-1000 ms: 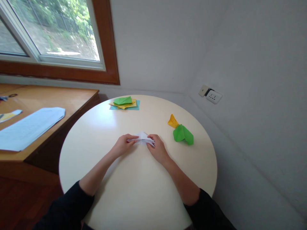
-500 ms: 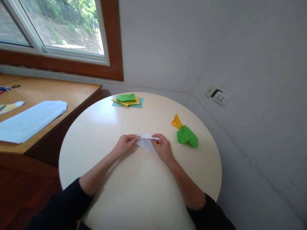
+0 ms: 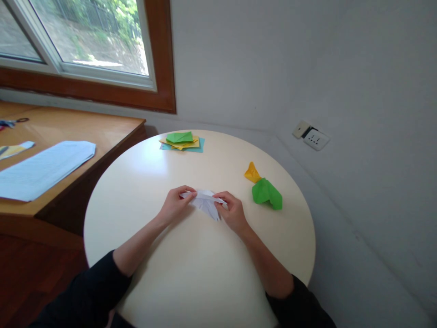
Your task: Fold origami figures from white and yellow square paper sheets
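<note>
A folded sheet of white paper [image 3: 206,205] is held between my two hands over the middle of the round table. My left hand [image 3: 175,203] pinches its left end, thumb toward me. At the other end my right hand [image 3: 232,210] grips the edge between thumb and fingers. A creased strip runs along the top from hand to hand, and pleated paper fans out below it to a point. Parts of both ends are hidden by my fingers.
Right of my hands lie a green folded paper [image 3: 266,195] and a small orange folded paper [image 3: 251,173]. At the back of the white round table [image 3: 191,282] sits a stack of coloured papers [image 3: 180,142]. A wooden desk [image 3: 112,130] with white papers [image 3: 51,166] stands at left.
My left hand has shifted slightly on the white paper, whose left end now shows past my fingers. More of the pleated lower part shows, reaching further down. Both hands keep hold.
</note>
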Available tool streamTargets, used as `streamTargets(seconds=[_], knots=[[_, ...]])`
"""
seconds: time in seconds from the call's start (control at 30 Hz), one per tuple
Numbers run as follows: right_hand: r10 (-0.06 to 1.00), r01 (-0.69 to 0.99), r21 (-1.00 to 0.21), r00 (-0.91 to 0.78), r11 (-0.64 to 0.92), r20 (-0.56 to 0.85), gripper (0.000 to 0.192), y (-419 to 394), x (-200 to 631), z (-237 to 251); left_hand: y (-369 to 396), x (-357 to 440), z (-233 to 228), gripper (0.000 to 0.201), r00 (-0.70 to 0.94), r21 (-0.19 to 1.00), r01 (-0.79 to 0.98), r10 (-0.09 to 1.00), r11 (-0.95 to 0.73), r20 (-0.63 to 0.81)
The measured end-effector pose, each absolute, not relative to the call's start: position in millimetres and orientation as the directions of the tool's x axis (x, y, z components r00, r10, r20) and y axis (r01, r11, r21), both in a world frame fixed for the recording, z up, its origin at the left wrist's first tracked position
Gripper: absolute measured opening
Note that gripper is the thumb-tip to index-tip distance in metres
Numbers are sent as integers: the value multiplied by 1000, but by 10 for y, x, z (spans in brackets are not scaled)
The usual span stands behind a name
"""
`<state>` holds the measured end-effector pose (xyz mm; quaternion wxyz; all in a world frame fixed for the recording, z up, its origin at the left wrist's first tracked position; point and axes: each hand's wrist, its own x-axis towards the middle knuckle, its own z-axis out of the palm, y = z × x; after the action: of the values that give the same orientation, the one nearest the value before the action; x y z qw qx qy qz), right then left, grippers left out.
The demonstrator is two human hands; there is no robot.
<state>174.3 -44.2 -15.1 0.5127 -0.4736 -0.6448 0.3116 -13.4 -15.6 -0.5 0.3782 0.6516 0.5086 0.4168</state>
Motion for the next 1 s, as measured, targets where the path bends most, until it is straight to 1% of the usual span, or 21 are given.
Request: streamTargets(seconds=[0.07,0.2,0.37,0.53,0.7,0.8,1.0], knots=[[928,286,-887,-19,362,373,16,-438,1746,-153,-159,-132,12,29,132,923,334,979,-189,152],[926,275,-890,5,363,379,14,-433,1756,-148,-159,-135,28,32,200,944,282,973,-172,117],[909,281,-868,-42,410,415,11,-443,1759,-142,-165,-149,50,30,246,949,285,967,-134,63],[892,283,-848,-99,449,440,8,-457,1758,-130,-178,-146,66,29,229,956,275,973,-99,35],[889,295,-840,-118,456,442,8,-467,1755,-130,-188,-127,80,27,203,963,247,978,-105,54],[876,308,-821,-124,481,467,7,-478,1753,-125,-195,-122,95,27,201,959,256,977,-118,67],[856,378,-774,-121,507,502,10,-490,1741,-102,-194,-132,87,31,282,939,318,958,-133,40]])
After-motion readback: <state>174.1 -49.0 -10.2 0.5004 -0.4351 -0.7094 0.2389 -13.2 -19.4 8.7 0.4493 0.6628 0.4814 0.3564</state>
